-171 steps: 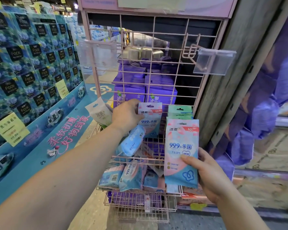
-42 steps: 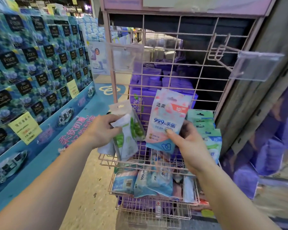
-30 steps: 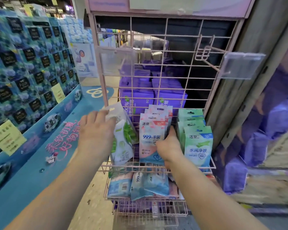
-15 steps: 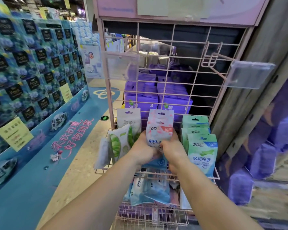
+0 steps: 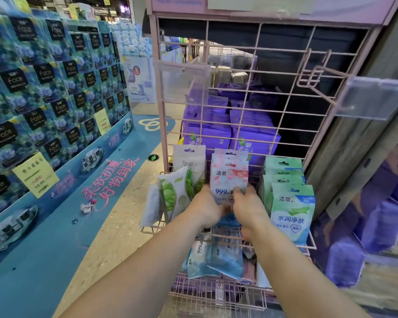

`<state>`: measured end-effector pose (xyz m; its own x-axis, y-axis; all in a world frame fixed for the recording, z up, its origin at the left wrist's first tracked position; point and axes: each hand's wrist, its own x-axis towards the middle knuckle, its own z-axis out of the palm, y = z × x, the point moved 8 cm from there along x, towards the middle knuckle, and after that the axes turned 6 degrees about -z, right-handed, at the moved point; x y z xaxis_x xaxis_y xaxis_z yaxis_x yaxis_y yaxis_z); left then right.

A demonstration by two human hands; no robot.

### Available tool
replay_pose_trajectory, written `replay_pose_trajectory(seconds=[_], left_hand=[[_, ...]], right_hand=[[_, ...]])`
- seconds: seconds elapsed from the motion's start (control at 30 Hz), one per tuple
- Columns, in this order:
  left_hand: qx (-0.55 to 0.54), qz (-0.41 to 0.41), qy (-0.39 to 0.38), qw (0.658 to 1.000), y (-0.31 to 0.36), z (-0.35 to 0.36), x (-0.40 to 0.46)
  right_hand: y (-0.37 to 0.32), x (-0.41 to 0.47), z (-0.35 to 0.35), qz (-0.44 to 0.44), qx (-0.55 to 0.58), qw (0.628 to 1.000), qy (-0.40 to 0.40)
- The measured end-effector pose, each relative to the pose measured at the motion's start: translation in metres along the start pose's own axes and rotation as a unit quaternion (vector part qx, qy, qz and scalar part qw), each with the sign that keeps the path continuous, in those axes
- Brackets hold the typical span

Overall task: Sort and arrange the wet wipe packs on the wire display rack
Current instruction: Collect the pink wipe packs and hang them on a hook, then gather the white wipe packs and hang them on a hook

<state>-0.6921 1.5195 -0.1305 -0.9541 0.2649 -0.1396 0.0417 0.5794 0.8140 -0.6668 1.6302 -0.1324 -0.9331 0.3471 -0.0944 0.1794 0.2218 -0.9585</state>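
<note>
Both hands are gripping the front pink wet wipe pack (image 5: 230, 180) at lower centre of the frame: the left hand (image 5: 206, 208) is pinching its left edge, the right hand (image 5: 248, 207) its right, squaring it upright in the basket of the wire display rack (image 5: 257, 104). The green packs (image 5: 291, 207) to the right are already standing in a neat row; the white-and-green packs (image 5: 182, 191) to the left are leaning — seemingly unsorted. Below, blue packs (image 5: 214, 258) are lying jumbled in the lower basket, so much is remaining.
</note>
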Motion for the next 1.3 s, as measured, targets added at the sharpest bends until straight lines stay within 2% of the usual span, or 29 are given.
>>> replay_pose_trajectory(seconds=[0.1,0.17,0.23,0.3,0.37,0.4,0.47,0.53,0.57,0.67,0.73,0.8,0.9,1.0,1.1,1.17,1.23,1.3], left_hand=[[0.000,-0.027,0.012,1.000,0.004,-0.011,-0.013],[-0.009,-0.014,0.049,0.999,0.012,-0.029,-0.034],[-0.007,0.041,0.123,0.992,0.023,-0.063,-0.068],[0.016,0.070,0.231,0.970,0.023,-0.109,-0.100],[0.101,0.024,0.310,0.945,0.006,-0.146,-0.110],[0.152,-0.029,0.301,0.941,-0.011,-0.154,-0.105],[0.219,-0.114,0.203,0.948,-0.041,-0.149,-0.091],[0.173,-0.126,0.118,0.970,-0.059,-0.137,-0.082],[0.137,-0.114,0.096,0.979,-0.063,-0.136,-0.080],[0.135,-0.065,0.060,0.987,-0.063,-0.145,-0.074],[0.132,-0.040,0.053,0.989,-0.059,-0.150,-0.074],[0.134,-0.017,0.056,0.989,-0.054,-0.149,-0.077],[0.218,0.021,0.080,0.973,-0.037,-0.146,-0.084],[0.240,0.063,0.112,0.962,-0.008,-0.153,-0.087],[0.148,0.070,0.084,0.983,0.005,-0.170,-0.087],[-0.020,0.055,0.046,0.997,-0.004,-0.181,-0.084],[-0.205,-0.006,-0.010,0.979,-0.024,-0.183,-0.083],[-0.340,-0.090,-0.071,0.934,-0.048,-0.170,-0.083]], right_hand=[[0.000,-0.004,-0.002,0.001,0.009,1.000,0.009],[-0.001,-0.018,-0.003,-0.019,0.054,0.998,0.013],[-0.006,-0.044,-0.008,-0.059,0.066,0.995,0.039],[-0.018,-0.070,-0.009,-0.119,0.052,0.990,0.053],[-0.031,-0.085,0.008,-0.139,0.000,0.990,0.007],[-0.038,-0.088,0.023,-0.143,-0.059,0.988,-0.032],[-0.046,-0.085,0.057,-0.156,-0.219,0.958,-0.095],[-0.047,-0.073,0.087,-0.151,-0.326,0.926,-0.118],[-0.046,-0.067,0.097,-0.133,-0.335,0.925,-0.123],[-0.040,-0.051,0.109,-0.057,-0.215,0.967,-0.125],[-0.038,-0.048,0.106,-0.036,-0.168,0.979,-0.110],[-0.041,-0.053,0.106,-0.051,-0.189,0.976,-0.098],[-0.055,-0.069,0.115,-0.110,-0.207,0.970,-0.068],[-0.066,-0.077,0.113,-0.140,-0.152,0.977,-0.045],[-0.084,-0.082,0.106,-0.200,-0.133,0.969,-0.053],[-0.094,-0.086,0.099,-0.271,-0.144,0.950,-0.053],[-0.101,-0.091,0.089,-0.348,-0.190,0.918,-0.025],[-0.100,-0.094,0.081,-0.410,-0.257,0.875,0.005]])
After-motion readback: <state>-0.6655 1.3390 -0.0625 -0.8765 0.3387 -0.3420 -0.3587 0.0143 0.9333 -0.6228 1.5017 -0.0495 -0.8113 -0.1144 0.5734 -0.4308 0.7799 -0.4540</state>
